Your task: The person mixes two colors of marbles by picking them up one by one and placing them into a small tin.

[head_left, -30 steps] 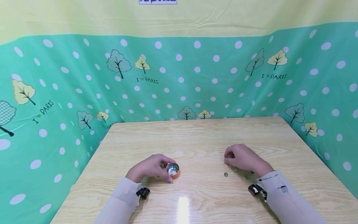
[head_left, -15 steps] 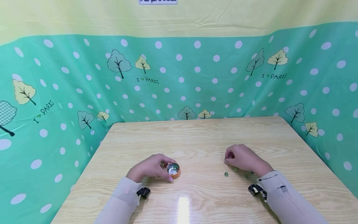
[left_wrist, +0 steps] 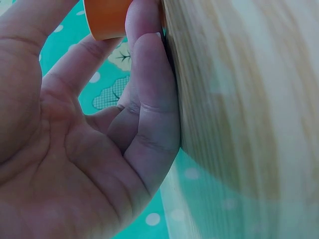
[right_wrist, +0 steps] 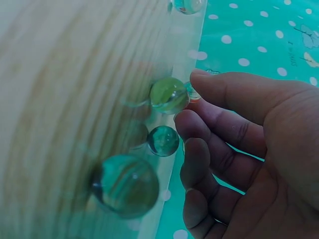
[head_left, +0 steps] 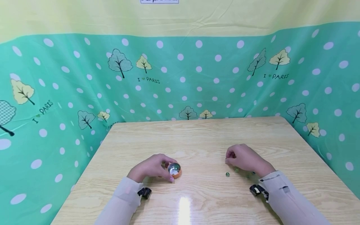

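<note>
My left hand (head_left: 154, 168) grips a small round orange cup (head_left: 177, 176) with a silvery inside, thumb and fingers spread around its side. A few small marbles (head_left: 176, 168) lie in the cup. In the left wrist view the orange wall (left_wrist: 107, 20) shows between the fingers, and the lower fingers rest along the table. My right hand (head_left: 246, 157) is low over the table at the right, thumb and index finger pinching a clear marble with an orange-red streak (right_wrist: 193, 92). Right by those fingertips in the right wrist view lies a yellow-green marble (right_wrist: 168, 95).
Further marbles lie on the wooden table (head_left: 197, 140): a teal one (right_wrist: 163, 141), a larger green one (right_wrist: 127, 186) nearest the right wrist camera, and a clear one (right_wrist: 188, 4). A green dotted curtain (head_left: 197, 78) closes off the back and sides.
</note>
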`<action>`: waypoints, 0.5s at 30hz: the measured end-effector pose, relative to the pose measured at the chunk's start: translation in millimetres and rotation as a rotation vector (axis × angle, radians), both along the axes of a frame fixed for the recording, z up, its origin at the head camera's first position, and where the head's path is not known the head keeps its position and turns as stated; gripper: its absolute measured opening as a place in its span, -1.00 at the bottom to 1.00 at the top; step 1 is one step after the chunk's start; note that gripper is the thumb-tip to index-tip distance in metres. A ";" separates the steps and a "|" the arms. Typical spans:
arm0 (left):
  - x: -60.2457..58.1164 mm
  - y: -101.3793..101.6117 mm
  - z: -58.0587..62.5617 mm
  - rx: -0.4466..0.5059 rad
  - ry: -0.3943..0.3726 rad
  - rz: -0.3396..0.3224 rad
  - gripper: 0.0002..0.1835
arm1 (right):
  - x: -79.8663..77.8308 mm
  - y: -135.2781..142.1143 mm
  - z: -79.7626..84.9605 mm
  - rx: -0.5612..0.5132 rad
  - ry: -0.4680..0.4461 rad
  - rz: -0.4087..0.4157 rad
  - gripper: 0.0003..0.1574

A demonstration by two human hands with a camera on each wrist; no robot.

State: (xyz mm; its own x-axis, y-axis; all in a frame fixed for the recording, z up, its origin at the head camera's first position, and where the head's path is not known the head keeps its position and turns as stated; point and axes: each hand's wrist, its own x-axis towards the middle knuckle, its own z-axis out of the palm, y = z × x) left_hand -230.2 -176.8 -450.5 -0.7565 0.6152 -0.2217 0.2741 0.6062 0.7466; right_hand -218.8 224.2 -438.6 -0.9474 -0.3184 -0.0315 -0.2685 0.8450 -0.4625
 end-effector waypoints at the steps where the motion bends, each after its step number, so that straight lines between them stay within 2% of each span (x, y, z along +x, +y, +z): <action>1: 0.0 0.0 -0.1 0.001 -0.001 0.001 -0.46 | 0.2 -0.3 0.5 -0.001 -0.001 -0.001 -0.87; 15: 0.5 0.3 -1.2 0.006 -0.004 0.015 -0.45 | 1.2 -3.2 1.9 -0.010 0.001 0.002 -0.88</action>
